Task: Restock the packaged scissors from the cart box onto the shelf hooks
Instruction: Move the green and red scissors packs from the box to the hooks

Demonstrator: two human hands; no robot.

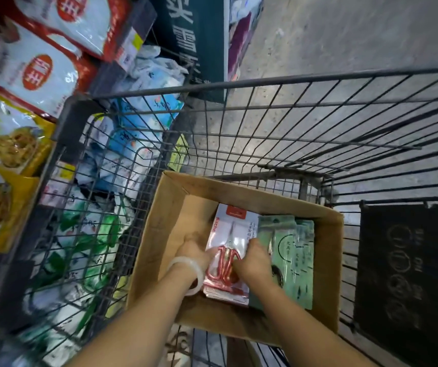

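An open cardboard box [165, 221] sits in a wire cart [292, 123]. Inside it lies a stack of white and red packs of red-handled scissors [235, 226], with green packs [298, 250] beside them on the right. Both hands reach down into the box. My left hand [194, 254], a pale bangle on its wrist, grips the left edge of the red scissors stack. Across from it, my right hand [252, 263] grips the stack's right edge, between the red and green packs. The fingertips are hidden behind the packs.
A shelf on the left holds food bags [27, 72] in red, white and yellow. Blue and green bags [133, 133] lie on lower shelves seen through the cart's mesh. A dark panel [408, 274] hangs on the cart's right side. Grey concrete floor [345, 35] lies beyond.
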